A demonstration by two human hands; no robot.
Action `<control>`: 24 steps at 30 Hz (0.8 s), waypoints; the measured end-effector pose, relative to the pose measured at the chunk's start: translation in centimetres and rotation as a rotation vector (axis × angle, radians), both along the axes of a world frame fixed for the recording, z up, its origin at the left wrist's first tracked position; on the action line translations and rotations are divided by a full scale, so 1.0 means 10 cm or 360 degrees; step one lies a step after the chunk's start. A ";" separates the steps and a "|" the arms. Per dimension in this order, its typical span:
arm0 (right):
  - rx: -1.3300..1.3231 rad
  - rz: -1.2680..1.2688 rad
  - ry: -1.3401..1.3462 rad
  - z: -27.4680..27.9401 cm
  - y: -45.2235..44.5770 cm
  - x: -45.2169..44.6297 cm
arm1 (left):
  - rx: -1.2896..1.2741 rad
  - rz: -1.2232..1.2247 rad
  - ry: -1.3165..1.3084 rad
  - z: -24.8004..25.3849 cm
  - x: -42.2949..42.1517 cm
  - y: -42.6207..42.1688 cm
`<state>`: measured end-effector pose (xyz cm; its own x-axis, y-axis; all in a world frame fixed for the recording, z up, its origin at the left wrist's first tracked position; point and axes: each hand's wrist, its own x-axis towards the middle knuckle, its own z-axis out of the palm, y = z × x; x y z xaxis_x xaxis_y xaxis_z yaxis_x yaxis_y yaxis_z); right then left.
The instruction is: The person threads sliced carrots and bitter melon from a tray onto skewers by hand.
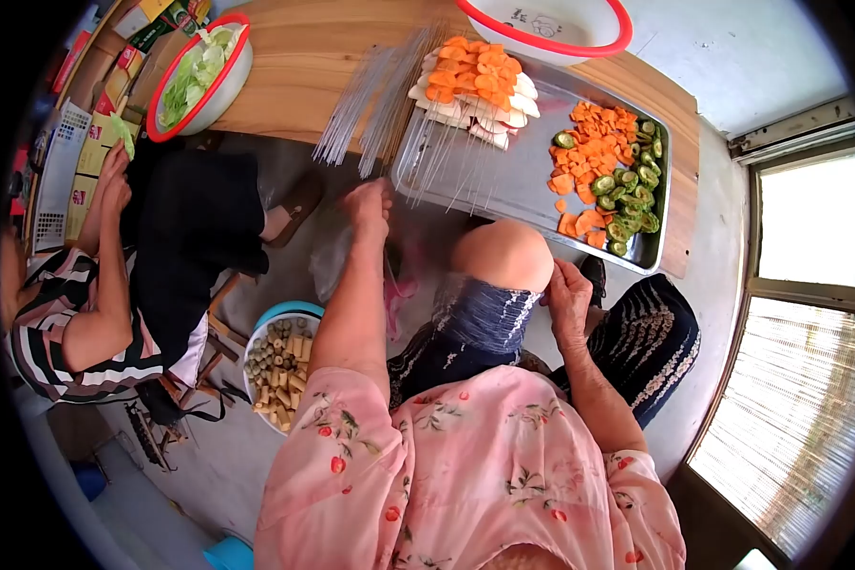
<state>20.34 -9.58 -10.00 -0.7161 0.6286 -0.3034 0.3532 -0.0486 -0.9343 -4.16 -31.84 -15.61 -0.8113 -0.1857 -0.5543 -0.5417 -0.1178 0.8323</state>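
Observation:
My left hand (369,205) is closed in a fist below the table's front edge, close to the ends of the thin metal skewers (375,104); what it grips is hidden. Beside my bare knee, my right hand (570,294) has its fingers curled together, and anything in them cannot be made out. On the table a metal tray (532,180) holds orange slices (594,142) and green slices (627,209) at its right. White slices (489,119) with orange slices (470,68) on top are stacked at its upper left, with skewers lying across the tray.
A red-rimmed bowl (610,49) stands at the table's back. Another bowl (241,72) holds leafy greens (199,76). At the left a seated person (90,313) holds a leaf (122,135). A tub (296,310) of cut pieces stands on the floor near my left arm.

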 end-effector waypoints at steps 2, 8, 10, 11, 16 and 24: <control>-0.0003 -0.0023 -0.0034 -0.01 0.04 0.06 | 0.0033 0.0109 0.0021 0.02 0.00 0.01; -0.0062 -0.0088 -0.0040 -0.05 0.13 0.10 | 0.0265 0.0340 0.0096 0.42 0.25 0.00; 0.0013 -0.0076 -0.0019 -0.01 0.13 0.09 | 0.0529 0.0362 0.0210 0.57 0.38 -0.04; 0.0005 -0.0081 -0.0011 0.09 0.11 0.07 | 0.0646 0.0326 0.0248 0.62 0.43 -0.09; -0.0140 -0.0160 0.0181 0.45 0.18 -0.08 | 0.0466 0.0217 0.0701 1.27 0.82 0.21; -0.0816 -0.0270 0.1173 1.41 1.11 -0.52 | 0.0009 -0.1388 0.1118 1.97 1.09 1.33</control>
